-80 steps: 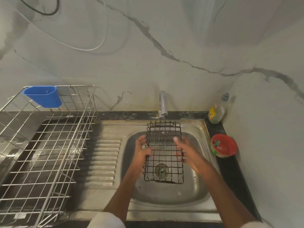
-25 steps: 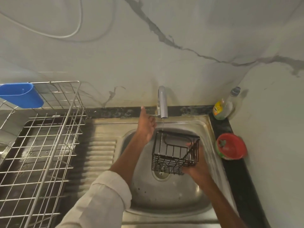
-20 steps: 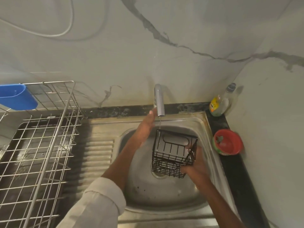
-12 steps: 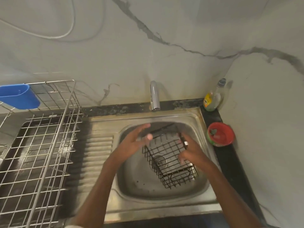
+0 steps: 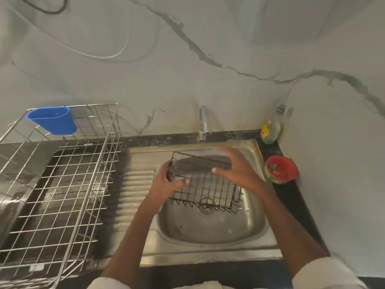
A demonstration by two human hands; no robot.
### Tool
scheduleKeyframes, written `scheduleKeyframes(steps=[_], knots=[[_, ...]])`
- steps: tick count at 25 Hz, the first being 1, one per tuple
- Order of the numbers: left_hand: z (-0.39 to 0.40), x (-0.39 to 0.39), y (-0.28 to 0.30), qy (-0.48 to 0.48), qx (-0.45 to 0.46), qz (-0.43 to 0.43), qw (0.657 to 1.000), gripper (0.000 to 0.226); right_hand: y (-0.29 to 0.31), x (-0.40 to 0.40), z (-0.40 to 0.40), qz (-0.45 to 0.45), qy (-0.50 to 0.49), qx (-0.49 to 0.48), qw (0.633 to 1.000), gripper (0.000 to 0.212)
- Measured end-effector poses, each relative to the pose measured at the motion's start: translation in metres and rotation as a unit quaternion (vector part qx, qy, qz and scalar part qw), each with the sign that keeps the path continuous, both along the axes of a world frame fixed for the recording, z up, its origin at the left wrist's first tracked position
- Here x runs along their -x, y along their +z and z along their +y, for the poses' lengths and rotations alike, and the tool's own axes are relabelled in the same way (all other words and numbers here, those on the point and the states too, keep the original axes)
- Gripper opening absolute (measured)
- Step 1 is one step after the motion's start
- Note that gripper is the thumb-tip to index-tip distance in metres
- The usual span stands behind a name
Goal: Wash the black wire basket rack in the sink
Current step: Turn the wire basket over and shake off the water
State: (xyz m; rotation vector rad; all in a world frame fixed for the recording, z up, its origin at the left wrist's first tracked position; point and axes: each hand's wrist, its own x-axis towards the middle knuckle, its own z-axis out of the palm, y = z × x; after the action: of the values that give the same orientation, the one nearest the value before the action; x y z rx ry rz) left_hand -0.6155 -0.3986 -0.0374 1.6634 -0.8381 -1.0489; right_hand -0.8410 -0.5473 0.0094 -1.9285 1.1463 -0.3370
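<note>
The black wire basket rack (image 5: 210,188) is held tilted over the steel sink (image 5: 210,232), just in front of the tap (image 5: 204,125). My left hand (image 5: 166,184) grips its left end, fingers curled round the wires. On the right, my right hand (image 5: 235,171) holds the rack's upper right side, thumb over the rim and fingers behind it. No water stream is visible from the tap. The drain shows through the rack's mesh.
A steel dish rack (image 5: 60,188) with a blue plastic cup (image 5: 52,119) stands on the drainboard at left. A dish soap bottle (image 5: 271,127) and a red bowl (image 5: 280,168) sit on the dark counter at right, by the wall corner.
My left hand left the tap and took hold of the rack's left end. The rack turned and rose from low in the basin. The water stream seen earlier is gone.
</note>
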Motion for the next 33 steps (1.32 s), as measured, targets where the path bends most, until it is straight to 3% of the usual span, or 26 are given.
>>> scheduleKeyframes(steps=[1, 3, 4, 6, 8, 12, 15, 18, 22, 26, 27, 30, 31, 33], knots=[[0.004, -0.003, -0.007, 0.041, -0.007, 0.048, 0.998, 0.094, -0.01, 0.011, 0.004, -0.034, -0.057, -0.007, 0.998, 0.08], [0.011, -0.004, -0.017, 0.083, -0.025, 0.13, 0.988, 0.093, -0.03, 0.028, 0.019, -0.107, -0.124, -0.145, 0.976, 0.09], [0.013, -0.003, -0.021, 0.087, -0.047, 0.152, 0.983, 0.094, -0.04, 0.032, 0.026, -0.126, -0.148, -0.225, 0.955, 0.096], [0.013, 0.005, -0.03, 0.094, -0.085, 0.174, 0.977, 0.095, -0.053, 0.032, 0.035, -0.14, -0.199, -0.286, 0.927, 0.1], [0.013, 0.011, -0.025, 0.092, -0.102, 0.168, 0.976, 0.09, -0.05, 0.034, 0.038, -0.159, -0.228, -0.264, 0.923, 0.09], [0.004, 0.013, -0.012, 0.061, -0.001, 0.152, 0.986, 0.077, -0.036, 0.044, 0.038, -0.272, -0.223, -0.127, 0.927, 0.061], [-0.008, 0.032, -0.016, 0.103, -0.031, 0.087, 0.99, 0.078, -0.059, 0.038, 0.047, -0.215, -0.266, -0.126, 0.931, 0.071], [-0.011, 0.044, -0.015, 0.121, -0.086, 0.091, 0.985, 0.069, -0.07, 0.036, 0.05, -0.159, -0.301, -0.141, 0.93, 0.074], [-0.001, 0.039, -0.01, 0.141, 0.078, 0.048, 0.986, 0.051, -0.046, 0.039, 0.068, -0.247, -0.304, -0.01, 0.92, 0.06], [-0.007, 0.041, -0.016, 0.138, -0.058, 0.062, 0.987, 0.071, -0.066, 0.029, 0.071, -0.104, -0.317, -0.031, 0.942, 0.079], [-0.003, 0.039, -0.019, 0.145, -0.055, 0.06, 0.986, 0.074, -0.067, 0.029, 0.073, -0.108, -0.314, -0.032, 0.943, 0.077], [0.01, 0.036, -0.031, 0.161, 0.049, 0.023, 0.986, 0.055, -0.059, 0.03, 0.077, -0.194, -0.293, 0.039, 0.935, 0.059], [0.008, 0.034, -0.032, 0.164, 0.05, 0.023, 0.985, 0.055, -0.063, 0.028, 0.078, -0.187, -0.291, 0.04, 0.937, 0.059], [0.004, 0.034, -0.031, 0.171, -0.03, 0.066, 0.983, 0.071, -0.065, 0.02, 0.078, -0.13, -0.312, -0.012, 0.941, 0.068]])
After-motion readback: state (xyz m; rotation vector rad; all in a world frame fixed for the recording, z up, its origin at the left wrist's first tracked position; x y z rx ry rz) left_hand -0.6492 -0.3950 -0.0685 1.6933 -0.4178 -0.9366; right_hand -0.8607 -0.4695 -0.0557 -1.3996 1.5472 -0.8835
